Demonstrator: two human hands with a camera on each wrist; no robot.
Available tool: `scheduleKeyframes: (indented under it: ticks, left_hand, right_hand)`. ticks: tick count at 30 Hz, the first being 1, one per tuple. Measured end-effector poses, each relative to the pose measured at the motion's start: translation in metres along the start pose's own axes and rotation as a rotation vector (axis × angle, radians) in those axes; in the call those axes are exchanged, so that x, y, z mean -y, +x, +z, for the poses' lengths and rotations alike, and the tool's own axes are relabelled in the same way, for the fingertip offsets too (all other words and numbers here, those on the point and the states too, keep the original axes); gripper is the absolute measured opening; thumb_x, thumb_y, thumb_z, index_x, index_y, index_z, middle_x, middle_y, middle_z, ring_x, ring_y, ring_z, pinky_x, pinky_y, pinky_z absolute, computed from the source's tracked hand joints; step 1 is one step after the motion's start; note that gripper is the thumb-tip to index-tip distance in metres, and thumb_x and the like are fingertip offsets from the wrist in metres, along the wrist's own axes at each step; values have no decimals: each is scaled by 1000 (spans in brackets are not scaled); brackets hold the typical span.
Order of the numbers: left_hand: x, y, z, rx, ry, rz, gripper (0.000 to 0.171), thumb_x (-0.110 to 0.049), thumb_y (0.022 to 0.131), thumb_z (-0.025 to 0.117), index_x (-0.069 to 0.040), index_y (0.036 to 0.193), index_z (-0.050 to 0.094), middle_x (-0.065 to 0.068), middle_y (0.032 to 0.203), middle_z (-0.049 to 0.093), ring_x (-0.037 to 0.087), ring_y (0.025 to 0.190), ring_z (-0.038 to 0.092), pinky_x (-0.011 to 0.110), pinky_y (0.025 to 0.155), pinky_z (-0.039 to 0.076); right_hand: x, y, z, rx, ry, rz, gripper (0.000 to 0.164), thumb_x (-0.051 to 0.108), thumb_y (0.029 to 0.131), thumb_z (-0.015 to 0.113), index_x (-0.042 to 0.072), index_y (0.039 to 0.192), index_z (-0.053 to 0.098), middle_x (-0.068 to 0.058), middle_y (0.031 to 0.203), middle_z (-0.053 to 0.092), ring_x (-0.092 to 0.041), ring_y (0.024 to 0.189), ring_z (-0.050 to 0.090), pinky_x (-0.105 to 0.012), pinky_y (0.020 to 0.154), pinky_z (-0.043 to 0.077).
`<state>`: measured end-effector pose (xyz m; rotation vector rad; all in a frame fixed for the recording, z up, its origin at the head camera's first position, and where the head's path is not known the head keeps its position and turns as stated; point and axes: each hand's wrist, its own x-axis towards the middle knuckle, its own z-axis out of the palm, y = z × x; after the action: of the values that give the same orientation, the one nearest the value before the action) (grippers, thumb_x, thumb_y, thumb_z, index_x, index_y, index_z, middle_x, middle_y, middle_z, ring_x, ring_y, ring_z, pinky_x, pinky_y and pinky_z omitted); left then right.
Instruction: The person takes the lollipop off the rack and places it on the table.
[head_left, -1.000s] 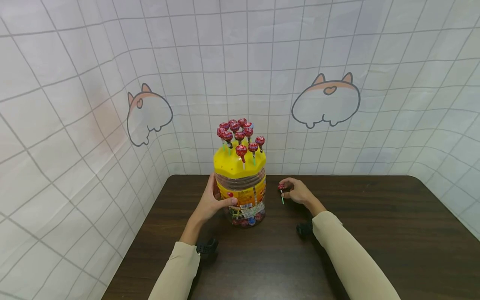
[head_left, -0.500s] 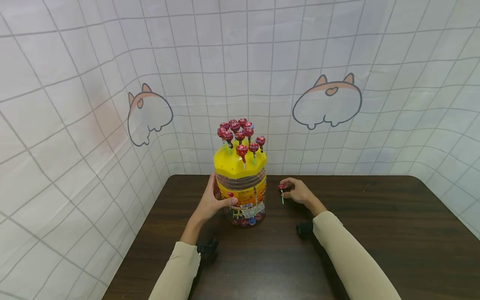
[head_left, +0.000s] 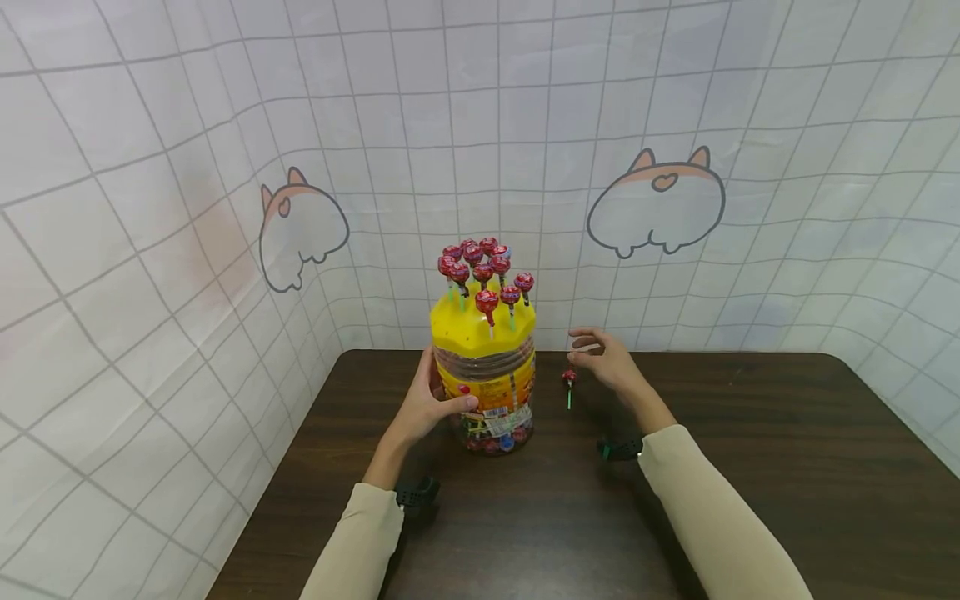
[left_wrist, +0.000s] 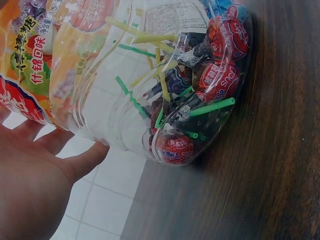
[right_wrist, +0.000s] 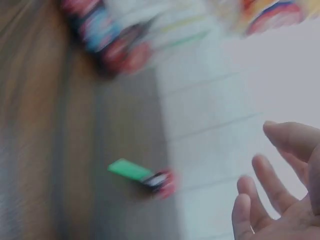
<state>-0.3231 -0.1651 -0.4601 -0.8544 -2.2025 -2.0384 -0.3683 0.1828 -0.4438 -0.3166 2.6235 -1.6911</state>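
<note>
My left hand holds the side of a big clear candy jar with a yellow lid; its thumb lies across the front label. Several red-wrapped lollipops stand upright in the lid. Through the jar's clear lower part in the left wrist view, more wrapped lollipops with green and yellow sticks show. A single lollipop with a green stick rests on the table, right of the jar. Just beyond and above it, my right hand hovers with spread fingers and holds nothing; the right wrist view is blurred.
The dark wooden table ends at the back against a white grid-patterned cloth, which also hangs along the left and right sides. Black wrist straps with cameras sit below both hands.
My right hand has let go of the single lollipop and moved slightly up and to the right, its fingers spreading. The left hand and jar look the same.
</note>
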Motion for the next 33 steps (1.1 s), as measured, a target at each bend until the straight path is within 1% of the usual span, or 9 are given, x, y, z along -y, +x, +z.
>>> scheduleKeyframes:
  ticks: [2,5,9,13,16,20,22,29,33]
  left_hand:
    - [0,0,0,0,-1,-1,95,-19,87,83,-33,158,20,7,147,48,25,128,57,47,106,53]
    - [-1,0,1,3,-7,-1,96,-19,87,83,-34,158,20,6,146,49,25,128,57,48,105,53]
    - [-3,-1,1,4,-13,2,96,-19,87,83,-33,158,20,7,147,48,25,128,58,46,104,54]
    - [-2,0,1,5,-12,1,95,-19,88,82,-33,158,20,8,147,48,24,127,58,44,103,55]
    - [-1,0,0,9,-14,4,94,-17,88,82,-31,158,21,8,146,49,25,127,58,46,104,54]
    - [-1,0,0,6,-13,3,93,-19,88,82,-31,157,21,8,146,49,25,128,58,52,108,51]
    - [-1,0,0,5,-13,3,94,-20,88,82,-31,158,21,9,146,48,25,128,58,52,109,50]
    - [0,0,0,9,-24,7,97,-20,87,83,-32,159,19,9,148,47,26,131,57,49,109,50]
    - [1,0,0,3,-13,2,96,-21,87,83,-33,159,19,8,148,47,27,132,56,50,110,50]
  right_hand:
    - [19,-2,-3,-16,25,-60,45,26,101,66,13,143,55,-18,134,59,-30,118,60,-49,99,52]
    - [48,-7,-5,-29,53,-160,39,24,101,65,13,138,59,-15,125,63,-24,108,62,-40,91,54]
    - [84,-13,-4,-37,80,-279,36,24,100,67,13,134,62,-13,120,67,-19,103,62,-29,85,53]
    - [113,-19,1,-36,122,-379,37,21,99,68,11,135,61,-15,119,68,-18,103,65,-26,86,54]
    - [129,-20,5,-32,130,-430,39,16,99,69,10,136,60,-15,119,68,-19,103,66,-25,86,56]
    - [142,-21,9,-31,125,-461,40,13,97,70,10,137,60,-16,117,67,-23,103,66,-24,87,56]
    - [145,-20,10,-32,121,-470,41,11,97,70,9,137,59,-17,117,67,-25,103,66,-24,87,56]
    - [148,-19,14,-43,123,-482,43,6,97,68,6,139,57,-19,113,67,-30,102,66,-23,84,56]
    - [152,-18,13,-65,124,-504,44,5,97,67,7,139,56,-20,113,67,-28,99,67,-22,82,56]
